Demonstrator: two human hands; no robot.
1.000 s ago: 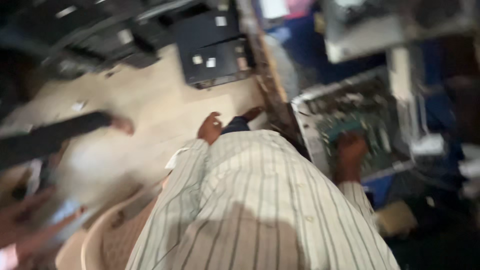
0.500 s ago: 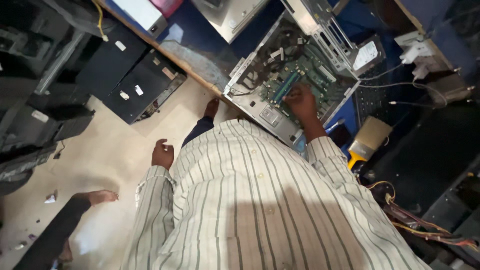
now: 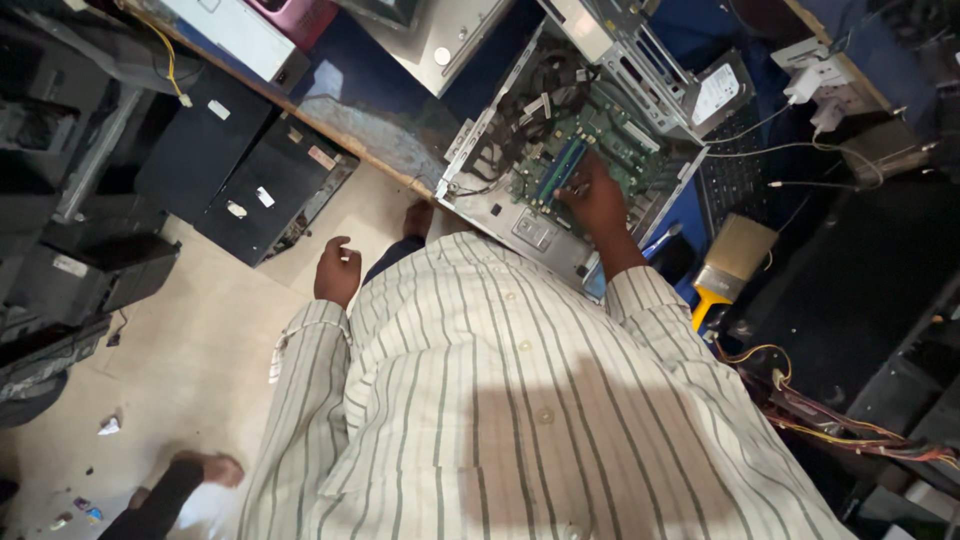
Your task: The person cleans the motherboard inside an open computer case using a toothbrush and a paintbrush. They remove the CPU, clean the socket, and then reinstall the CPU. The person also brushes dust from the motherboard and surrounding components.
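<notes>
while the right hand [image 3: 596,196] presses curled fingers on the green circuit board [image 3: 590,140] inside the open grey metal computer case [image 3: 520,225], the board seems stiff but fragile, better held by its edges, and the left hand [image 3: 337,272] hangs half-closed, empty.

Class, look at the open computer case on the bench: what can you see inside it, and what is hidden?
Inside the case lie a green circuit board, blue slots and dark cables. The right hand rests on the board and covers the part beneath it.
</notes>
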